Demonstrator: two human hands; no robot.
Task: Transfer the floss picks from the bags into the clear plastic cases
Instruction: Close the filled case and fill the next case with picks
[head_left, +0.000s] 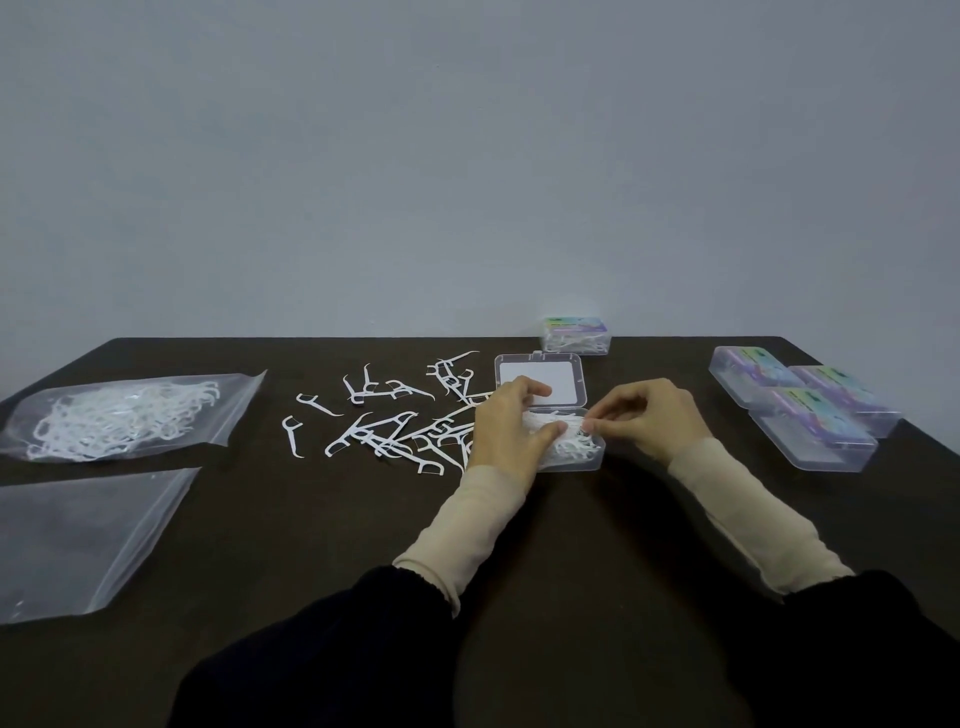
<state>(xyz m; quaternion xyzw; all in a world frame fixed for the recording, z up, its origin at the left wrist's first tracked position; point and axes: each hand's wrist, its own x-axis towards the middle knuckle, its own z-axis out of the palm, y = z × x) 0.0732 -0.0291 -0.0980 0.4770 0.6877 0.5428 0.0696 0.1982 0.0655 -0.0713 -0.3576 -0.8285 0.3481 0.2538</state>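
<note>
The open case (571, 447) sits mid-table in front of me, lid (540, 382) flipped back flat, its tray already heaped with white floss picks (574, 441). My left hand (506, 428) curls over the tray's left side, fingers bent onto the heap and pressing a bunch down; my right hand (647, 418) pinches narrowly at the tray's right edge, thumb and forefinger closed on what I take for a pick, too small to be sure. I want the heap level below the rim, I judge, or the lid won't latch. Loose picks (384, 428) lie scattered just left; beyond them a full bag (130, 415) and a flat bag (88, 540). Closed cases (805, 410) wait right, one more (575, 336) behind.
</note>
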